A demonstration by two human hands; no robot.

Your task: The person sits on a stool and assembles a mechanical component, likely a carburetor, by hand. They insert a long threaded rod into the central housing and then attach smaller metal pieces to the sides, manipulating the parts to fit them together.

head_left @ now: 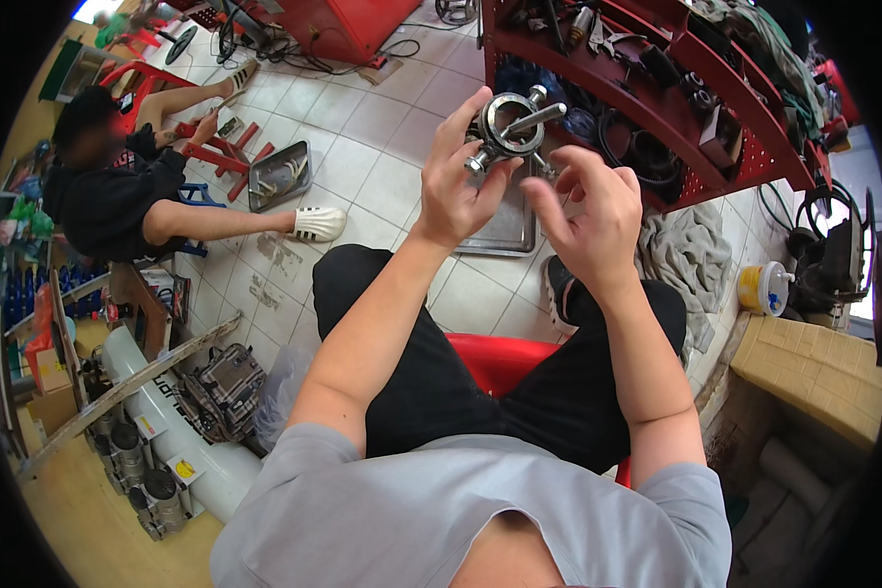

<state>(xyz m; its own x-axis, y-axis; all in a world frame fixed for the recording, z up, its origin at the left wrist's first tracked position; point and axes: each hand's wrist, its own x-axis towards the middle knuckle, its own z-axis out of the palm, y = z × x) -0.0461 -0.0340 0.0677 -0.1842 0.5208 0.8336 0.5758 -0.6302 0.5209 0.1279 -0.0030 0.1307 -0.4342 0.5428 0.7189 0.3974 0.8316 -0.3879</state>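
My left hand (pixel 453 186) is closed around a round metal ring clamp (pixel 511 125), raised in front of my knees. Several bolts stick out from the ring's sides, and a short metal rod (pixel 539 119) slants across its opening. Just to the right, my right hand (pixel 598 211) has its fingers bent and apart, the thumb and forefinger close to the ring's lower right bolt. Whether they touch that bolt I cannot tell. Beneath my hands a shallow metal tray (pixel 500 235) lies on the floor, partly hidden.
A red tool rack (pixel 657 137) holding parts and cables stands at the far right. Below it lies a grey cloth (pixel 684 257), near a white tub (pixel 764 288) and cardboard box (pixel 811 367). At left another person (pixel 118 196) sits near a second tray (pixel 280 176); a white tank (pixel 181 421) lies closer.
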